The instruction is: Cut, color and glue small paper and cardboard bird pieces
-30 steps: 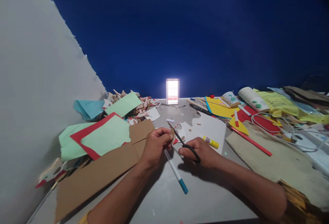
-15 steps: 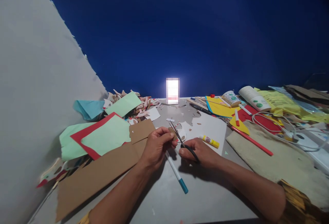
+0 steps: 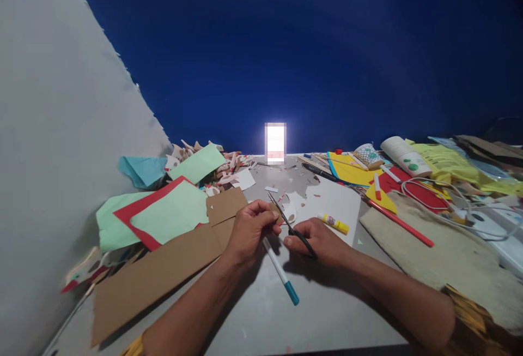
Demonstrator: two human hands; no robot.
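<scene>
My right hand (image 3: pixel 321 242) is closed around the black handles of a pair of scissors (image 3: pixel 285 218), whose blades point away and to the left. Between the fingertips of my left hand (image 3: pixel 254 228) is a small brown cardboard piece (image 3: pixel 279 213), mostly hidden by the fingers and the blades. The scissors' blades lie against or right beside this piece; I cannot tell which. Below my hands a white marker with a teal cap (image 3: pixel 281 273) lies on the grey table (image 3: pixel 261 329). Just beyond my right hand a yellow glue stick (image 3: pixel 335 224) rests on white paper (image 3: pixel 327 198).
Long brown cardboard (image 3: pixel 163 279), pale green sheets (image 3: pixel 171 211) and a heap of scraps (image 3: pixel 183 154) lie left. To the right are a red stick (image 3: pixel 402 224), a beige cloth (image 3: pixel 433 258), a white cable (image 3: pixel 433 211) and paper cups (image 3: pixel 404 157). A bright pixelated rectangle (image 3: pixel 275 140) stands at the back.
The view has shifted very slightly. Both hands keep nearly the same place, with the scissors still at the cardboard piece; the blades look a little closer together.
</scene>
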